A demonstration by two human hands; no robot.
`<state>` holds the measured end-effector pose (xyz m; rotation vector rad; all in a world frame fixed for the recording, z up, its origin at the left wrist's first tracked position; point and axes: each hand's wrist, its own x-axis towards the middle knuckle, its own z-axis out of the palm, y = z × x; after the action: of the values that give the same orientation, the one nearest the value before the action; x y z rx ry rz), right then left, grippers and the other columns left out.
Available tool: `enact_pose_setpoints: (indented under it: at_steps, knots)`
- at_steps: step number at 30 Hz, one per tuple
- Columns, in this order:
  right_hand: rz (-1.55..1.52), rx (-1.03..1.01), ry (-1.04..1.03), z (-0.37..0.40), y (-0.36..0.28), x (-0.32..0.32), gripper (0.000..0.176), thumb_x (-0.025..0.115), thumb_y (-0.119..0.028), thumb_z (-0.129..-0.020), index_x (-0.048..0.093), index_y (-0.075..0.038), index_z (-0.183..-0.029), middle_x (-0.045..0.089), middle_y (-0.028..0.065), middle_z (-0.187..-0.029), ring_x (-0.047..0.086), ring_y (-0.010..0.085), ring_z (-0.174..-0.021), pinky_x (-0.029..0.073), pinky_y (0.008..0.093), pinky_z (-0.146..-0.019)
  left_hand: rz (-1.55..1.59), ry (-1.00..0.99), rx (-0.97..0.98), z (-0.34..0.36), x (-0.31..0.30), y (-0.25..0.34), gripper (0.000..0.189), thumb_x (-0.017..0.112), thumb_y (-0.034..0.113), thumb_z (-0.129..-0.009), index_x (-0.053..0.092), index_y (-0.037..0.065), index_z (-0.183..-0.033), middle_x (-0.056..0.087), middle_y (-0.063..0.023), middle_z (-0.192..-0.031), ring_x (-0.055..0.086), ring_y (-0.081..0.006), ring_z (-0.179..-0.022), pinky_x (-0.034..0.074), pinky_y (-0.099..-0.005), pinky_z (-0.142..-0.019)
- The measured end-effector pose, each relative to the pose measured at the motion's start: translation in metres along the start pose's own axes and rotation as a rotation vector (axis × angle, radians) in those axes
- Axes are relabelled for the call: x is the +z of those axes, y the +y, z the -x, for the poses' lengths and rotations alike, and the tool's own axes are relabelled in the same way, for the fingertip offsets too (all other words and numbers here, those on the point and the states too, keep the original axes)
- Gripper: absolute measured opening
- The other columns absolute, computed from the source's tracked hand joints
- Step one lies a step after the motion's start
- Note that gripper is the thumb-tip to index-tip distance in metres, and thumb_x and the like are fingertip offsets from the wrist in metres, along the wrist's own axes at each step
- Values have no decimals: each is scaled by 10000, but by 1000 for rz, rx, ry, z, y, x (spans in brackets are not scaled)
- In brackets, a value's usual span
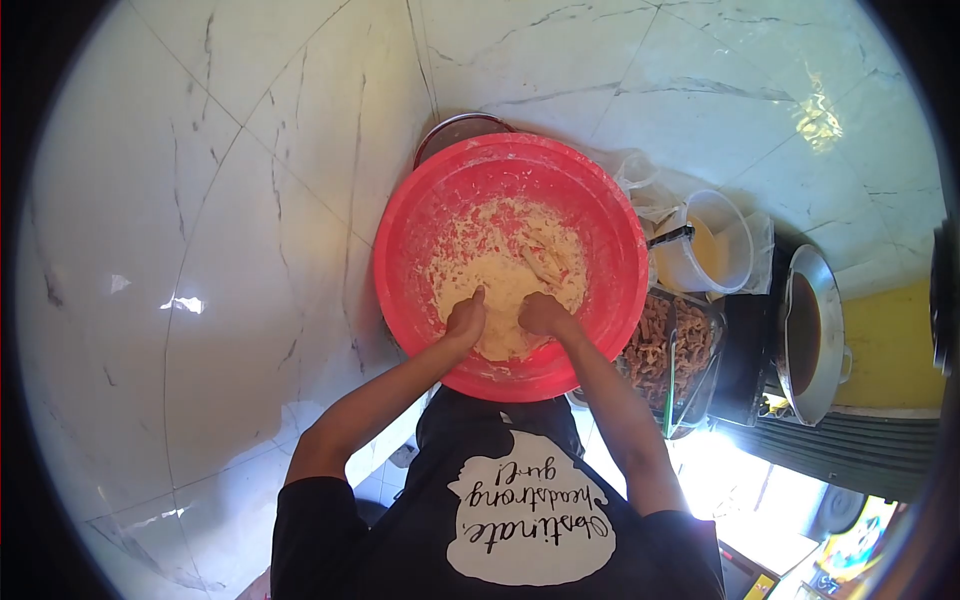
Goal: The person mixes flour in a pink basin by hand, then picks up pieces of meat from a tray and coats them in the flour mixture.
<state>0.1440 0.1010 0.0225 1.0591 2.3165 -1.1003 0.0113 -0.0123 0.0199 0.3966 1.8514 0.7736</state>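
A large red basin (400, 270) holds pale yellowish flour (505, 270), heaped toward its near side and scattered up the walls. My left hand (467, 318) is sunk into the near left part of the flour, with its thumb showing on top. A short gap to the right, my right hand (542, 313) is also pushed into the flour, its knuckles up. The fingers of both hands are mostly buried, so what they grip, if anything, is hidden. Beyond my right hand lie a few flour-coated strips (543, 262).
Right of the basin, a clear tray of brown strips (650, 350) has green-handled tongs (671, 385) across it. Behind it stands a plastic tub (737, 245) with yellowish liquid and a black handle. Farther right is a wide pan (835, 330) of dark liquid. Marbled tile walls (270, 200) enclose the left and back.
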Motion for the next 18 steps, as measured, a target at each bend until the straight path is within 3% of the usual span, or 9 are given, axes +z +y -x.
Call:
enact_pose_setpoints:
  at_steps: [1, 4, 6, 10, 11, 13, 14, 16, 18]
  knots:
    - [92, 68, 168, 1, -3, 3, 304, 491, -191, -731, 602, 68, -845, 615, 244, -786, 629, 317, -765, 516, 383, -617, 0, 0, 0, -12, 6, -9, 695, 285, 552, -875, 508, -59, -1120, 557, -206, -1054, 562, -273, -912, 430, -352, -742]
    - [-232, 301, -70, 14, -32, -4, 328, 488, -178, -723, 596, 95, -870, 609, 271, -839, 624, 340, -820, 508, 378, -718, 412, -55, -220, -23, 25, -13, 637, 284, 546, -882, 463, 7, -1172, 560, -152, -999, 559, -222, -847, 461, -338, -696]
    - [-211, 249, 28, 4, -37, 11, 336, 486, -181, -725, 592, 102, -870, 603, 283, -842, 628, 342, -794, 514, 384, -680, 528, -54, -356, 6, 33, 16, 629, 279, 531, -889, 416, 19, -1227, 543, -166, -1065, 553, -235, -912, 458, -359, -734]
    - [-448, 209, 136, -3, -29, 17, 352, 485, -196, -725, 592, 106, -869, 590, 310, -854, 627, 361, -752, 518, 395, -620, 428, 4, -281, -7, 43, 1, 660, 251, 525, -893, 532, -37, -1096, 543, -211, -1064, 575, -269, -911, 454, -365, -736]
    - [-448, 211, 134, -4, -27, 12, 352, 485, -196, -725, 592, 106, -869, 590, 310, -854, 627, 361, -752, 518, 395, -620, 318, 82, -156, -9, 42, -4, 683, 227, 535, -891, 528, -41, -1097, 539, -219, -1073, 566, -289, -930, 439, -370, -771]
    - [-642, 327, -68, -2, -26, -3, 358, 484, -210, -731, 586, 104, -869, 592, 300, -866, 610, 379, -802, 502, 406, -692, 209, 163, -35, 1, 31, 1, 705, 202, 545, -889, 525, -46, -1099, 536, -227, -1081, 558, -309, -949, 424, -376, -805]
    - [-640, 326, -72, -13, -14, 3, 358, 484, -210, -731, 586, 104, -869, 592, 300, -866, 610, 379, -802, 502, 406, -692, 94, 97, -42, 11, 21, 9, 723, 182, 551, -887, 524, -51, -1095, 533, -231, -1092, 537, -326, -985, 398, -383, -843]
    - [15, 1, 129, -36, 5, 16, 305, 536, -237, -748, 595, 37, -869, 601, 234, -861, 595, 349, -814, 478, 390, -740, -23, 30, -46, 15, 8, 16, 740, 162, 556, -885, 523, -56, -1092, 531, -235, -1103, 516, -343, -1020, 372, -390, -882]
    - [-3, -26, 272, -14, -12, 8, 309, 565, -235, -732, 597, 27, -892, 605, 222, -875, 587, 346, -848, 465, 391, -772, 93, -14, -33, 10, -1, 14, 734, 161, 553, -887, 529, -47, -1092, 537, -222, -1117, 475, -336, -1088, 341, -387, -922]
